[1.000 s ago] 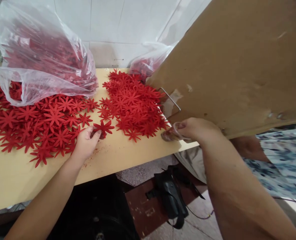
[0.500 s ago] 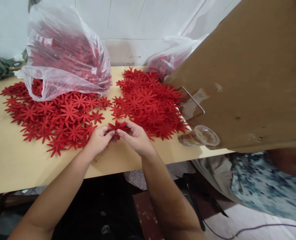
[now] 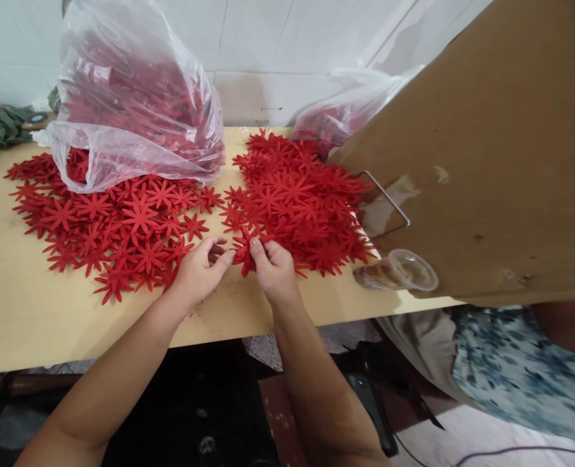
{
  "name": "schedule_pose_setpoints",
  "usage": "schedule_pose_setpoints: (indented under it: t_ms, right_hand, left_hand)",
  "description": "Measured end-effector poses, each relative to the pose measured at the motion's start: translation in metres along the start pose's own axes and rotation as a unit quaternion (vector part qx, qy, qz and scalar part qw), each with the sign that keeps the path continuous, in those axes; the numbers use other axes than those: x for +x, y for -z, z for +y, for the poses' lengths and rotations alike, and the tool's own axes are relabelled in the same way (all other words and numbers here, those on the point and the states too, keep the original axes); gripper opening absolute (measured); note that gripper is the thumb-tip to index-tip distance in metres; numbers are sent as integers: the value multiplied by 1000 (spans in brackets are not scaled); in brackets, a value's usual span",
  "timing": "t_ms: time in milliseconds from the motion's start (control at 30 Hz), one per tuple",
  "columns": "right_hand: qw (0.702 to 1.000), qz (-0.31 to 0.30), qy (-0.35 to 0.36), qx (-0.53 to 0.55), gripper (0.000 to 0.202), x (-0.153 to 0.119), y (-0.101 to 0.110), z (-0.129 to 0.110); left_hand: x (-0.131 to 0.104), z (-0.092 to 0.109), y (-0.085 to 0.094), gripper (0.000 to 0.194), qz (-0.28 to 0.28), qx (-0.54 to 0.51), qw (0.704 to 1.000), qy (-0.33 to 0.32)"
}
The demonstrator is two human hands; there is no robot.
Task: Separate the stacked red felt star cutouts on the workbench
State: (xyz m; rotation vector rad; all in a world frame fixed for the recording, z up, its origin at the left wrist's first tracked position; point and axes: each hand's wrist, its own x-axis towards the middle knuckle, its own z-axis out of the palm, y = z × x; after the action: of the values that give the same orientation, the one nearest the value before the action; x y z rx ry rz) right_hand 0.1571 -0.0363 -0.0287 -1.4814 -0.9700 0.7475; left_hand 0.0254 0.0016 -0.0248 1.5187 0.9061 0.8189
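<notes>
Above the table's front part, my right hand pinches a red artificial flower piece with several narrow petals, thumb on top. My left hand is closed at the flower's left side, its thumb and fingertips meeting at a petal tip; the exact grip is partly hidden. To the left lies a loose heap of similar red flower pieces. Another red heap lies just beyond my right hand.
A clear plastic bag of red pieces stands on the left heap, another bag behind the right one. A large cardboard box with a metal wire handle and a clear plastic cup are at right. A person's patterned clothing shows beyond.
Both hands have moved slightly right with the flower piece. It has turned to show more of its petals, and my left hand has shifted to its left edge. The view has shifted a little.
</notes>
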Motion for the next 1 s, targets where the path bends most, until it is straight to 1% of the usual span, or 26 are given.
schedule_pose_setpoints:
  t_ms: [67,167,233,300,433,567,700,767,800,867,900,933,1000]
  right_hand:
    - [1000,-13,9,18,28,0,-2,2]
    - [997,-60,-1,53,27,-2,-4,3]
    - [993,-95,-9,75,28,-4,-4,2]
    - [989,-115,-10,96,29,-6,-4,1]
    - [986,-120,-12,115,30,-9,-5,0]
    - [991,-98,-9,94,22,-9,-5,3]
    - [994,-94,1,49,22,-10,-5,4]
    - [992,-113,4,59,21,-11,-6,2]
    - [989,-131,2,73,20,-11,-7,1]
    - [980,-173,-3,101,24,-13,-9,-1]
    - [976,-190,-7,109,28,-13,-10,-2]
    - [974,-199,-12,110,30,-14,-11,-2]
    - [976,-191,-26,101,29,-13,-10,0]
  left_hand:
    - [1,3,0,32,-4,-23,1000,6]
    - [1,5,0,36,-11,-42,999,4]
    - [1,4,0,38,1,-39,999,0]
    - [2,3,0,36,15,-24,1000,-4]
    - [4,2,1,35,33,-9,999,-19]
    - [4,4,2,34,39,-49,998,-12]
    - [3,5,1,33,4,-140,990,-1]
    - [4,5,1,27,-21,-169,985,8]
    - [4,5,1,23,-24,-174,984,13]
    - [6,5,1,16,-6,-181,983,28]
    - [7,5,1,14,15,-187,982,36]
    - [7,5,2,12,41,-196,979,45]
    - [9,7,4,11,92,-222,968,66]
